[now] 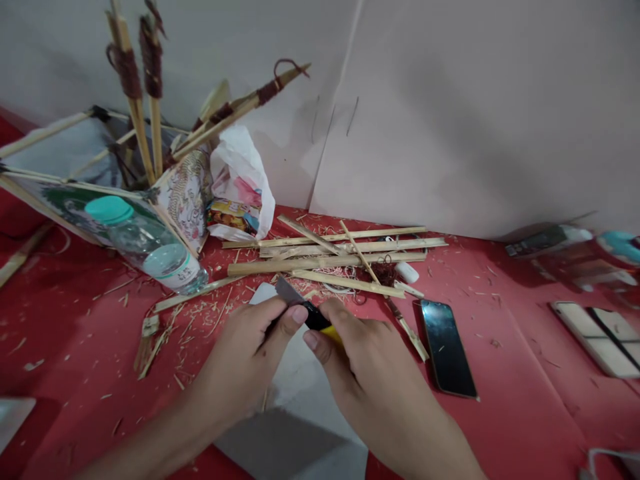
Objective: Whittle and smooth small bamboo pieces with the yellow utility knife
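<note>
In my right hand (367,360) is a utility knife (316,316) with a black and yellow handle, its wide blade (289,291) pointing up and to the left. My left hand (250,353) is closed in a pinch against the blade, the thumb tip beside the knife's black head. Whatever its fingers grip is hidden. Both hands are above a grey-white board (305,400). Beyond them, split bamboo strips (325,262) lie in a loose pile, with shavings and dark red yarn (385,272) among them.
A clear bottle with a teal cap (170,257) stands left, before a lantern-like frame (183,193) holding yarn-wrapped sticks (150,87). Behind is a white plastic bag (245,180). A phone (447,349) lies right, with a strapped notebook (600,337) farther right. A pale wall closes the back.
</note>
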`<state>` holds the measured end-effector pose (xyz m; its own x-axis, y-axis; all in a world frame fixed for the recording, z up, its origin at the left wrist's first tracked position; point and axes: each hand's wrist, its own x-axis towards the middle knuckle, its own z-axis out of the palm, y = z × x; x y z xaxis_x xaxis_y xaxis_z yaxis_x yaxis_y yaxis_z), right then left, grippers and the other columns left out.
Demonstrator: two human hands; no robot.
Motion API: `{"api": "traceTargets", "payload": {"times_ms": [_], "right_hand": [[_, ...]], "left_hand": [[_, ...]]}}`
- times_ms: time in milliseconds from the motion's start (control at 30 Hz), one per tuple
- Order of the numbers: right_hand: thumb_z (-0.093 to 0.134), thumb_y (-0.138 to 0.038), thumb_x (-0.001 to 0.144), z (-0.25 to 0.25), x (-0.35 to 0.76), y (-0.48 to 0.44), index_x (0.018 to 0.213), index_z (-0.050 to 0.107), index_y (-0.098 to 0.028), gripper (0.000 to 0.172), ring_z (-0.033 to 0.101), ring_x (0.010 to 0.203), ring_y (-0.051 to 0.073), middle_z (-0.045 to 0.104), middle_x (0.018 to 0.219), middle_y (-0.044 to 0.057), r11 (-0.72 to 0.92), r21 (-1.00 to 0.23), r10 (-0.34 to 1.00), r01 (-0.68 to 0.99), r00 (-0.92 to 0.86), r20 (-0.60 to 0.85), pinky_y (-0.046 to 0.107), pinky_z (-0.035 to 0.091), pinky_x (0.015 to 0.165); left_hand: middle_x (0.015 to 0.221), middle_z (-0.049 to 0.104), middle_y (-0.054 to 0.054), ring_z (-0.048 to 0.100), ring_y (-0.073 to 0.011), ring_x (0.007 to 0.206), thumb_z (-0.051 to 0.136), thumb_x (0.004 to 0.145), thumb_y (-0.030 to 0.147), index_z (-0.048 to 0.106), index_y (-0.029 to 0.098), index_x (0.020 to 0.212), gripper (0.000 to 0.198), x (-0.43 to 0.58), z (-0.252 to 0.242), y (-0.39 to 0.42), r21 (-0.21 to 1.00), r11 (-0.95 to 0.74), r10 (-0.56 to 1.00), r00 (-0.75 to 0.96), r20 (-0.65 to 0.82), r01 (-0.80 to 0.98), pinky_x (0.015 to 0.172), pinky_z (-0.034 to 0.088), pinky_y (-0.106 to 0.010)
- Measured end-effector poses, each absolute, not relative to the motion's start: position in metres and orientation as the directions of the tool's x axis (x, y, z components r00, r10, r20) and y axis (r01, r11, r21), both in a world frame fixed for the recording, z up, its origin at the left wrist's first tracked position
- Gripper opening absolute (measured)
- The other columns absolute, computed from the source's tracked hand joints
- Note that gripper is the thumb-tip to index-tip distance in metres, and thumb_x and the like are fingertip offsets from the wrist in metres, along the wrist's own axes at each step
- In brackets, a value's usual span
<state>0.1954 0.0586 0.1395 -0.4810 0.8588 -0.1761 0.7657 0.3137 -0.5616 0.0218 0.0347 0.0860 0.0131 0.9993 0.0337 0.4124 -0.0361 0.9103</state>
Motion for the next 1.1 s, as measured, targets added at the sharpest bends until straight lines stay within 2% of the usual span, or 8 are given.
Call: {"api": "traceTargets", "payload": {"times_ms": [133,333,433,633,800,967,1100], "right_hand": [[0.040,-0.037,0.102,0.136,0.192,0.061,0.116,0.056,-0.022,0.027,0.058,0.057,0.019,0.068,0.077,0.004,0.276,-0.600,0.866,0.751,-0.465,-0.183,0.029,0.028,0.048],[0.044,-0.030,0.101,0.137,0.191,0.069,0.100,0.056,-0.022,0.014,0.060,0.066,0.015,0.069,0.085,0.003,0.191,-0.769,0.820,0.610,-0.530,-0.217,0.027,0.037,0.055],[0.044,-0.028,0.102,0.137,0.191,0.070,0.100,0.056,-0.022,0.013,0.059,0.065,0.014,0.067,0.083,0.001,0.181,-0.801,0.805,0.570,-0.554,-0.212,0.026,0.038,0.057],[0.045,-0.031,0.101,0.134,0.190,0.067,0.091,0.050,-0.021,0.015,0.053,0.061,0.013,0.062,0.077,0.002,0.188,-0.795,0.812,0.577,-0.546,-0.204,0.026,0.033,0.054],[0.042,-0.034,0.102,0.132,0.188,0.064,0.092,0.050,-0.021,0.019,0.054,0.061,0.013,0.064,0.082,0.003,0.200,-0.806,0.817,0.557,-0.549,-0.177,0.027,0.034,0.055],[0.040,-0.036,0.104,0.132,0.190,0.064,0.096,0.051,-0.022,0.019,0.057,0.062,0.012,0.062,0.075,-0.001,0.111,-0.873,0.799,0.475,-0.565,-0.206,0.026,0.039,0.056],[0.040,-0.039,0.104,0.128,0.190,0.063,0.099,0.052,-0.024,0.020,0.057,0.055,0.011,0.059,0.069,-0.004,-0.059,-0.930,0.742,0.362,-0.608,-0.284,0.023,0.040,0.050]], "left_hand": [[0.056,0.048,0.004,0.042,-0.0106,0.051,0.049,0.099,0.040,0.049,0.019,0.065,0.040,0.017,0.084,0.043,0.862,-0.067,0.998,0.019,0.066,0.503,0.050,0.024,-0.025],[0.061,0.057,0.002,0.047,-0.0137,0.055,0.052,0.097,0.043,0.053,0.021,0.075,0.031,0.010,0.089,0.044,0.701,-0.084,0.991,-0.012,0.130,0.708,0.053,0.023,-0.027],[0.064,0.056,0.002,0.047,-0.0141,0.057,0.050,0.097,0.044,0.051,0.021,0.076,0.031,0.010,0.096,0.042,0.707,-0.070,0.994,-0.012,0.110,0.704,0.054,0.025,-0.027],[0.063,0.045,0.004,0.043,-0.0123,0.059,0.043,0.098,0.053,0.044,0.020,0.068,0.045,0.010,0.102,0.041,0.828,0.060,0.996,0.023,-0.088,0.558,0.054,0.026,-0.027],[0.062,0.041,0.004,0.039,-0.0111,0.059,0.046,0.096,0.057,0.047,0.018,0.065,0.049,0.008,0.099,0.044,0.863,0.077,0.995,0.015,-0.097,0.499,0.053,0.027,-0.026],[0.061,0.045,0.004,0.043,-0.0115,0.058,0.048,0.096,0.053,0.048,0.018,0.066,0.046,0.005,0.098,0.047,0.800,0.010,1.000,0.000,-0.013,0.599,0.054,0.028,-0.026],[0.070,0.061,0.003,0.053,-0.0145,0.064,0.049,0.096,0.046,0.058,0.020,0.083,0.031,0.004,0.107,0.045,0.717,-0.021,1.000,0.015,0.015,0.697,0.057,0.033,-0.026]]}}
